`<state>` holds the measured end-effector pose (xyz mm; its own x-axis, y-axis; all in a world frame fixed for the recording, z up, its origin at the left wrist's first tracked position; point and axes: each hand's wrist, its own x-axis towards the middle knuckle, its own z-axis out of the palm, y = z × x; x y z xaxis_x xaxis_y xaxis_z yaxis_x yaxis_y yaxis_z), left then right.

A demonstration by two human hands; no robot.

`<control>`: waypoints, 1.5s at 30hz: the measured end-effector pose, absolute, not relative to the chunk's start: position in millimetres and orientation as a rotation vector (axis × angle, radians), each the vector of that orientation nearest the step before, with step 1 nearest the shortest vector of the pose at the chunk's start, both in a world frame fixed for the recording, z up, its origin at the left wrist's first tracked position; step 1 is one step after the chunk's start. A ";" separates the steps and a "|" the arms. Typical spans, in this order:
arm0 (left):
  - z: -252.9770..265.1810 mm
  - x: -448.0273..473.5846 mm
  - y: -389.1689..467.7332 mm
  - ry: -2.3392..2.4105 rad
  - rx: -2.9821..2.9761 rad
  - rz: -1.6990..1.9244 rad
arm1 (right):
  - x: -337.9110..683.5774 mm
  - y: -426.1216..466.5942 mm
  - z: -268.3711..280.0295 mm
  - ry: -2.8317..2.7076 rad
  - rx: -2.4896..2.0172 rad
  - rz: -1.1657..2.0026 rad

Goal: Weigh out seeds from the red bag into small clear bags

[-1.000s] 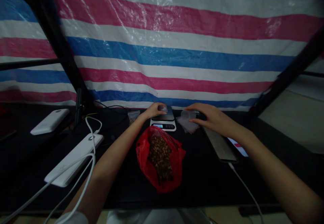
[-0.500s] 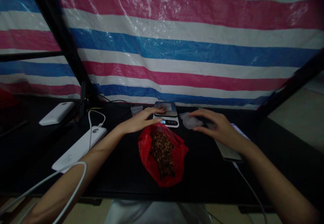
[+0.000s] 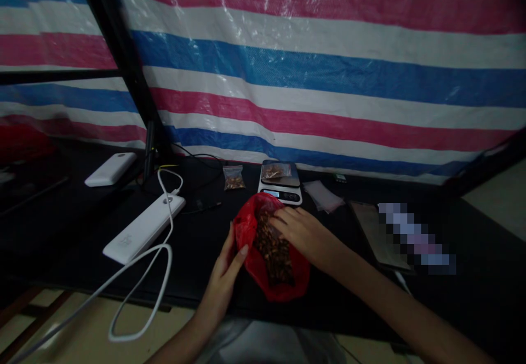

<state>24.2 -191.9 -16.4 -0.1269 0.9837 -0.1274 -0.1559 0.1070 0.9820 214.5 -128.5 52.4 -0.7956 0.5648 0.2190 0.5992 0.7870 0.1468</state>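
Note:
A red plastic bag (image 3: 253, 259) lies open on the black table (image 3: 82, 227), filled with small brown pieces (image 3: 274, 254). My left hand (image 3: 224, 268) grips the bag's left edge. My right hand (image 3: 302, 232) rests inside the bag's mouth with its fingers on the brown pieces; whether it holds any is hidden. Behind the bag stands a small digital scale (image 3: 280, 184) with a small clear bag of brown pieces on its pan. Another small filled clear bag (image 3: 233, 177) lies left of the scale.
Several empty clear bags (image 3: 326, 195) lie right of the scale. A flat dark tablet-like thing (image 3: 380, 232) and a blurred-out item lie at the right. Two white power banks (image 3: 142, 229) (image 3: 110, 169) with a looping white cable sit at the left. A striped tarp hangs behind.
Both hands drew back from the scale area to the red bag. My left hand took hold of its edge and my right hand went into its mouth. The camera tilted down.

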 end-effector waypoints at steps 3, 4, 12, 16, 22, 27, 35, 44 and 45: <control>-15.9 41.4 -198.3 1.257 0.825 1.324 | 206.9 -133.7 39.3 -2.794 -0.935 -0.242; -15.2 45.0 -200.7 1.257 0.804 1.324 | 204.7 -135.8 37.1 -2.794 -0.927 -0.207; -31.0 52.3 -214.4 1.269 0.646 1.462 | 193.6 -143.0 36.8 -2.672 -0.942 0.220; -30.8 52.1 -216.1 1.263 0.603 1.484 | 194.5 -142.3 31.3 -2.518 -0.960 0.514; -16.6 53.7 -219.4 1.236 0.695 1.580 | 201.8 -141.2 23.3 -2.402 -0.969 0.685; 2.7 42.2 -206.0 1.337 0.991 1.721 | 210.4 -143.0 31.6 -2.391 -0.964 0.682; 58.5 15.5 -140.0 1.220 1.884 1.593 | 207.8 -153.7 43.3 -2.786 -0.707 -0.322; 61.4 29.8 -46.1 1.040 2.565 1.015 | 218.2 -143.9 43.8 -2.571 -0.728 -0.442; 57.1 30.9 -31.4 1.024 2.610 0.965 | 225.1 -136.5 43.7 -2.446 -0.873 -0.321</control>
